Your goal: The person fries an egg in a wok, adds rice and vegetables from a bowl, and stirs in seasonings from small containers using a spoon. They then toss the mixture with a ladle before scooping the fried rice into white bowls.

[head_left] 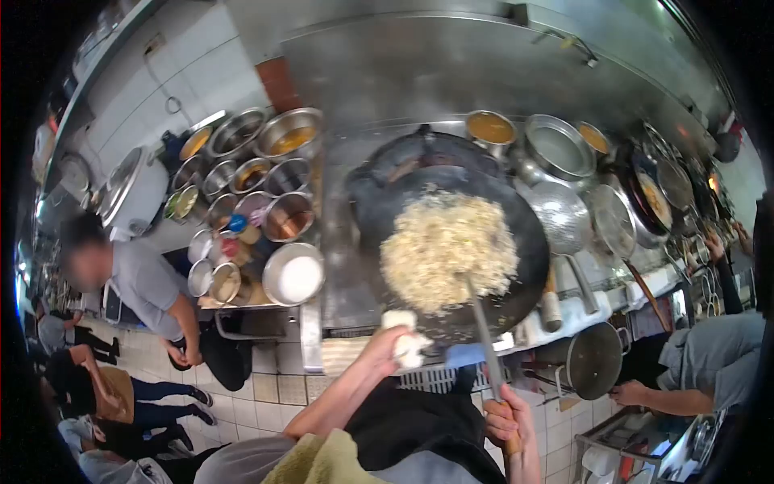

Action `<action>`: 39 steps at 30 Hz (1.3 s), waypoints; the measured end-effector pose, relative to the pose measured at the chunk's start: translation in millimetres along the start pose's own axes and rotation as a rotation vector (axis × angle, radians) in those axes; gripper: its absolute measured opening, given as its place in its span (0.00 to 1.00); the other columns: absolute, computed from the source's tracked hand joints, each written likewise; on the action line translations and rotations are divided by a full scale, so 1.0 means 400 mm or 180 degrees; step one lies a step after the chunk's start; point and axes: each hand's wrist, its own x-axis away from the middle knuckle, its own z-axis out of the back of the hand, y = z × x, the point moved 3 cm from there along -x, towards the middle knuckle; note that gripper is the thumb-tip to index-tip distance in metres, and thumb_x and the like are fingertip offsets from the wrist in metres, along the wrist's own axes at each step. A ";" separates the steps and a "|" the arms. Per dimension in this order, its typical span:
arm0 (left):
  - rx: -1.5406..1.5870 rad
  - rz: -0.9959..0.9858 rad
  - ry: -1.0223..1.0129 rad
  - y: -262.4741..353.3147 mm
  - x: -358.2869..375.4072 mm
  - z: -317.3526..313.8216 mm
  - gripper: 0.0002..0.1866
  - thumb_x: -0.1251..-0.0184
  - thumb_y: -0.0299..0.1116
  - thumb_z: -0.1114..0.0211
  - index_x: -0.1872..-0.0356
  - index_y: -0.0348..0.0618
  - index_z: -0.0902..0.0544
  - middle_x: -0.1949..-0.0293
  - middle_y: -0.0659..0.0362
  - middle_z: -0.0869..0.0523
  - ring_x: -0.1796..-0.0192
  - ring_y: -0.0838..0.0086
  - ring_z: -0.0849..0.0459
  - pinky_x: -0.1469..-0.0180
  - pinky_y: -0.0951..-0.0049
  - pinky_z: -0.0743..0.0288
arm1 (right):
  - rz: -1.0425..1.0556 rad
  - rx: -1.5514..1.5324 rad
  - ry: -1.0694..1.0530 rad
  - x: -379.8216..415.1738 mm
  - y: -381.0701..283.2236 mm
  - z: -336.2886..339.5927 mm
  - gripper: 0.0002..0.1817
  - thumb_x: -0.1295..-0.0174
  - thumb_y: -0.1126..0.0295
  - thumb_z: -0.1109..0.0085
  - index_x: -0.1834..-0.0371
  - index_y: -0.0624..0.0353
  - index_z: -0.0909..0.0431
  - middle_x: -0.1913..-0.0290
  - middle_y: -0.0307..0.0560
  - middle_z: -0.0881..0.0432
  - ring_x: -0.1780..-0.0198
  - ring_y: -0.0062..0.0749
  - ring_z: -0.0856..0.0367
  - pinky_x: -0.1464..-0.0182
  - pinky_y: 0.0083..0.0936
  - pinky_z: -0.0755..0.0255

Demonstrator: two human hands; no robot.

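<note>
A large black wok [528,242] sits on the stove with a heap of pale yellow fried rice [451,250] in it, some grains scattered up its sides. My left hand [380,352] is closed around a folded white cloth [409,343] at the wok's near rim; whether it grips the rim through the cloth is hidden. Lower right, my right hand [509,413] wraps the wooden end of a long-handled metal wok tool [486,343]. The tool's head is buried in the rice, so ladle or spatula cannot be told.
Left of the stove stand several metal seasoning pots [288,216] and a bowl of white powder [297,276]. A perforated strainer [556,218] and a mesh skimmer [613,222] lie on the right. One person [153,282] is at left, another [709,363] works at right near a deep pot [595,360].
</note>
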 end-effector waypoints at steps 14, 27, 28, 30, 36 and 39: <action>-0.2185 0.0893 -0.0845 0.273 0.236 -0.022 0.10 0.38 0.35 0.45 0.62 0.40 0.23 0.76 0.56 0.18 0.79 0.68 0.18 0.83 0.73 0.24 | 0.1839 0.0286 -0.0193 0.019 0.512 0.047 0.23 0.29 0.73 0.57 0.34 0.39 0.43 0.80 0.34 0.41 0.89 0.12 0.44 0.92 0.12 0.45; -0.2987 0.1966 -0.1871 0.502 0.175 -0.379 0.10 0.34 0.39 0.48 0.63 0.44 0.25 0.79 0.57 0.19 0.83 0.71 0.20 0.88 0.78 0.28 | 0.3769 -0.0284 -0.0223 -0.230 0.808 -0.337 0.40 0.38 0.76 0.54 0.24 0.40 0.60 0.79 0.32 0.41 0.87 0.11 0.42 0.89 0.12 0.42; -0.3320 0.2076 -0.2032 0.500 0.184 -0.401 0.08 0.34 0.37 0.48 0.64 0.45 0.26 0.79 0.57 0.19 0.83 0.70 0.19 0.88 0.77 0.28 | 0.4026 -0.0482 0.0066 -0.232 0.841 -0.390 0.40 0.37 0.77 0.55 0.23 0.41 0.60 0.79 0.32 0.41 0.88 0.11 0.43 0.90 0.13 0.42; -0.3344 0.2680 -0.2097 0.485 0.071 -0.398 0.02 0.39 0.29 0.46 0.66 0.47 0.27 0.75 0.57 0.21 0.79 0.68 0.18 0.85 0.76 0.27 | 0.4373 -0.0829 0.0488 -0.286 0.868 -0.439 0.38 0.38 0.77 0.55 0.24 0.41 0.56 0.79 0.33 0.41 0.88 0.12 0.43 0.89 0.14 0.42; -0.3342 0.3302 -0.2105 0.319 0.251 -0.378 0.03 0.43 0.27 0.44 0.68 0.46 0.27 0.78 0.57 0.20 0.74 0.63 0.16 0.79 0.66 0.23 | 0.5453 -0.1530 0.0194 -0.280 1.036 -0.413 0.35 0.37 0.79 0.53 0.26 0.42 0.49 0.80 0.33 0.41 0.88 0.13 0.43 0.90 0.15 0.43; -0.3337 0.3662 -0.2345 0.248 0.405 -0.342 0.05 0.44 0.25 0.44 0.66 0.44 0.26 0.77 0.57 0.21 0.73 0.62 0.15 0.77 0.64 0.22 | 0.6008 -0.1585 0.0371 -0.205 1.149 -0.396 0.34 0.38 0.80 0.53 0.28 0.43 0.45 0.80 0.33 0.41 0.89 0.13 0.42 0.90 0.15 0.44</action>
